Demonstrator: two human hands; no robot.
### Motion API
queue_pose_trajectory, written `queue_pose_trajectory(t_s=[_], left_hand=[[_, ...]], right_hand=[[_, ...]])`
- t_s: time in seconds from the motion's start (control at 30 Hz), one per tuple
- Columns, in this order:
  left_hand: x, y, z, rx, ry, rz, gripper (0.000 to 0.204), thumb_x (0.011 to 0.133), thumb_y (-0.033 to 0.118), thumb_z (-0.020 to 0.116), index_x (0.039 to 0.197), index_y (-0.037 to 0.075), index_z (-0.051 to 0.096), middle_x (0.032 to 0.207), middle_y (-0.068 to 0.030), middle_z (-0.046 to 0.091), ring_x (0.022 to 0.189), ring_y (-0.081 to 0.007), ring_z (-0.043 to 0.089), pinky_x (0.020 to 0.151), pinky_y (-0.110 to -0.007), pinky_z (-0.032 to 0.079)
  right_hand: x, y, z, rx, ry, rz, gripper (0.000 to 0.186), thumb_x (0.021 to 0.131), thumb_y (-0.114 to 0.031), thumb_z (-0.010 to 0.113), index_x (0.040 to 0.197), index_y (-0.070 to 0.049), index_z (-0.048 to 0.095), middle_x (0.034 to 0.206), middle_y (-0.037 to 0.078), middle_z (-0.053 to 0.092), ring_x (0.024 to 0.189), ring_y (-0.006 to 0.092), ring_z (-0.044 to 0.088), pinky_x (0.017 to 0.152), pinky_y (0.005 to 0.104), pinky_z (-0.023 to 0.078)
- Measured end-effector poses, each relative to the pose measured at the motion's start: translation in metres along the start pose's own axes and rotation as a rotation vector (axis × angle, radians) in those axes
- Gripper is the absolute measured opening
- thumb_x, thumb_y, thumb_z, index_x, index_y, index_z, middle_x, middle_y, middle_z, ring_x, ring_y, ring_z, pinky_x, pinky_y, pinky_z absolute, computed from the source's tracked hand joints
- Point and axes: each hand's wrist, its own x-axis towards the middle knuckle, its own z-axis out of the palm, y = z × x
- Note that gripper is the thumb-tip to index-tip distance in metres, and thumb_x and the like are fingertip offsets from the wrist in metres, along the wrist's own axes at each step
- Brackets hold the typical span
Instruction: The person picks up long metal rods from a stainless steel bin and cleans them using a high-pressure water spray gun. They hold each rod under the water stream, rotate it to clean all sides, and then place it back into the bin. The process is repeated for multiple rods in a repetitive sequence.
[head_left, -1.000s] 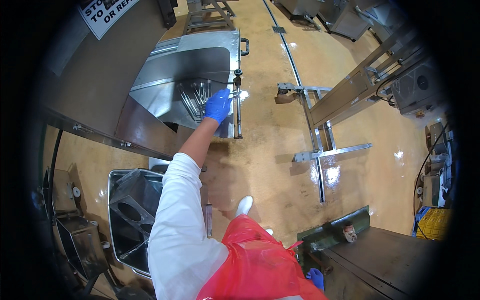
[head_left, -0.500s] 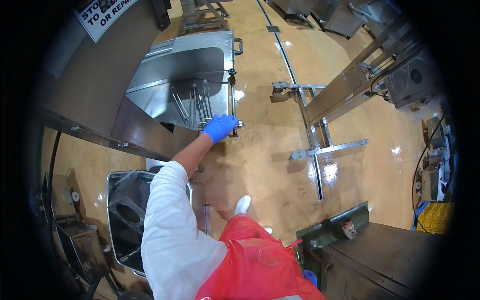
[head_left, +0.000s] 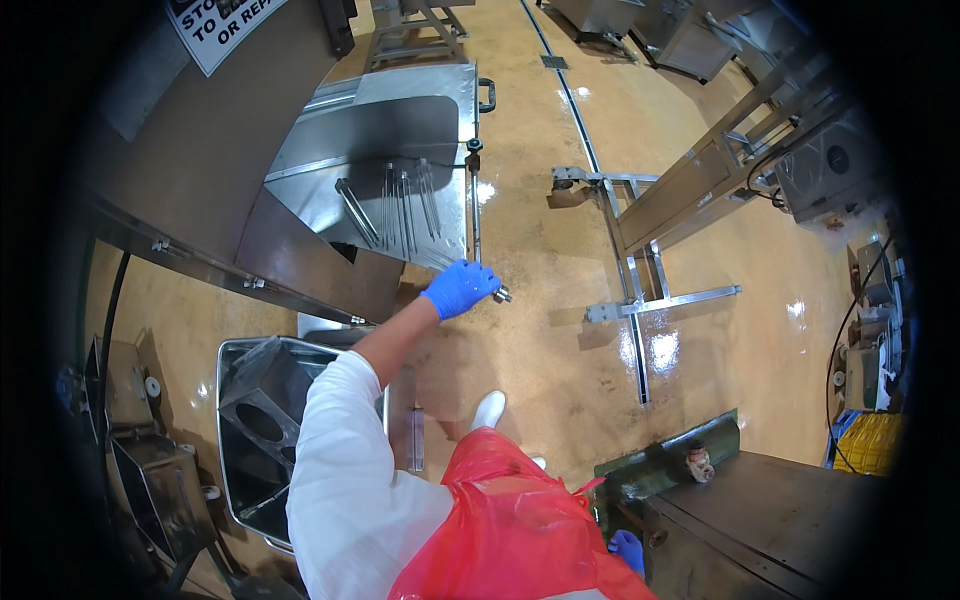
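I have the left hand (head_left: 461, 290) in its blue glove with the fingers curled closed around a metal rod (head_left: 503, 295). The rod's ribbed end pokes out just past the fingertips, to their right, above the floor (head_left: 540, 350). On the other side of the knuckles, what I take for its shaft runs up and left over the near edge of the steel table (head_left: 315, 200). The fist hides the middle stretch from me, and with glare on the steel I can't tell whether the fingers grip one piece or several.

Ahead of the fingers and to their left, loose thin rods (head_left: 408, 212) lie fanned out on the table. A side bar (head_left: 477, 210) follows the table's right edge, its near end just beyond the knuckles; I can't make out any contact.

The right hand (head_left: 627, 552) sits low, well apart from the left. The red apron (head_left: 515, 530) covers part of it, so I can't tell how its fingers stand. Behind the left fingers, the white sleeve (head_left: 345, 470) cuts off a steel tub (head_left: 222, 430).
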Motion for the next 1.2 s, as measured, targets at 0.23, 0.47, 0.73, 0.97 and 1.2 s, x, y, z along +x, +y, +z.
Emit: queue_pose_trajectory(t_s=[0.23,0.47,0.73,0.97,1.2], left_hand=[[0.0,0.027,0.004,0.026,0.031,-0.092,0.019,0.086,0.01,0.062,0.105,0.014,0.06,0.101,-0.0068,0.061,0.098,-0.0254,0.062,0.083,-0.04,0.048],[0.026,0.153,0.056,-0.594,0.254,-0.066,0.016,0.094,0.009,0.063,0.109,0.004,0.067,0.108,-0.0187,0.067,0.101,-0.0391,0.063,0.09,-0.046,0.051],[0.013,0.426,0.122,-0.763,-0.194,0.386,0.019,0.094,0.004,0.063,0.112,0.0,0.058,0.102,-0.0179,0.062,0.094,-0.0337,0.064,0.083,-0.039,0.051],[-0.022,0.762,0.097,-1.062,-0.555,0.991,0.023,0.091,0.004,0.069,0.112,0.001,0.06,0.102,-0.015,0.067,0.095,-0.0263,0.069,0.086,-0.035,0.054],[-0.106,1.023,0.021,-1.208,-0.971,1.162,0.032,0.088,0.007,0.073,0.118,0.001,0.063,0.11,-0.0134,0.07,0.104,-0.0225,0.069,0.088,-0.034,0.055]], right_hand=[[-0.015,0.047,-0.004,0.018,0.004,0.01,0.025,0.095,-0.017,0.065,0.109,0.003,0.068,0.091,0.008,0.067,0.079,0.0164,0.065,0.07,0.031,0.057],[-0.08,0.144,0.036,-0.144,0.333,-0.12,0.03,0.097,-0.026,0.062,0.101,0.001,0.072,0.094,0.011,0.072,0.086,0.019,0.069,0.081,0.0341,0.055],[-0.25,0.19,0.115,0.329,0.928,0.036,0.034,0.093,-0.029,0.068,0.114,-0.003,0.07,0.098,0.017,0.074,0.088,0.0271,0.073,0.082,0.0362,0.057],[-0.212,0.273,0.037,0.836,0.981,-0.168,0.047,0.093,-0.032,0.071,0.131,-0.005,0.061,0.126,0.015,0.067,0.112,0.0227,0.066,0.096,0.0338,0.052],[-0.201,0.29,-0.135,0.966,1.308,-0.553,0.035,0.097,-0.021,0.067,0.126,-0.004,0.057,0.114,0.008,0.065,0.103,0.0174,0.063,0.091,0.0324,0.051]])
